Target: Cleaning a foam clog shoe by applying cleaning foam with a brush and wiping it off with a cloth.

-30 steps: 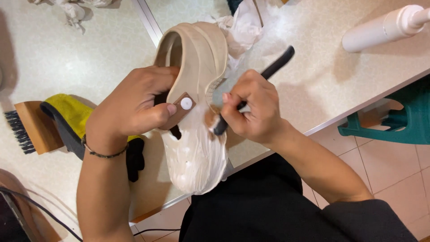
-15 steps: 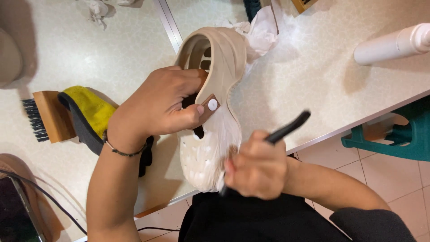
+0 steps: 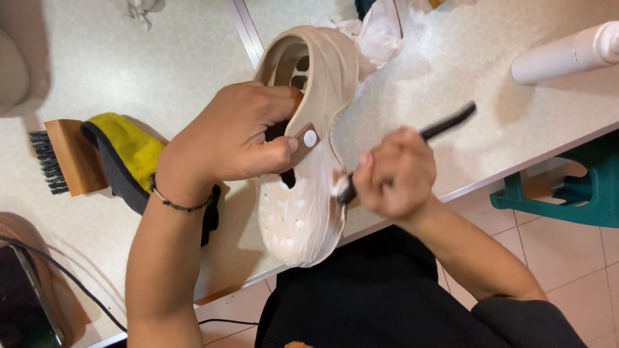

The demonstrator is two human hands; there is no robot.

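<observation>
Clog [image 3: 309,161]: above table [image 3: 451,71] edge, soapy toe toward me; my left hand [image 3: 238,138] clamped round its strap; right hand [image 3: 396,171] fisted on brush [image 3: 419,138]; best kept steady, strokes short.

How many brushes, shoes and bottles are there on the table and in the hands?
Brushes: 2, the thin dark brush in the right hand and the wooden brush on the table.
Shoes: 1, the beige foamy clog held by the left hand.
Bottles: 1, the white bottle.
Total: 4
</observation>
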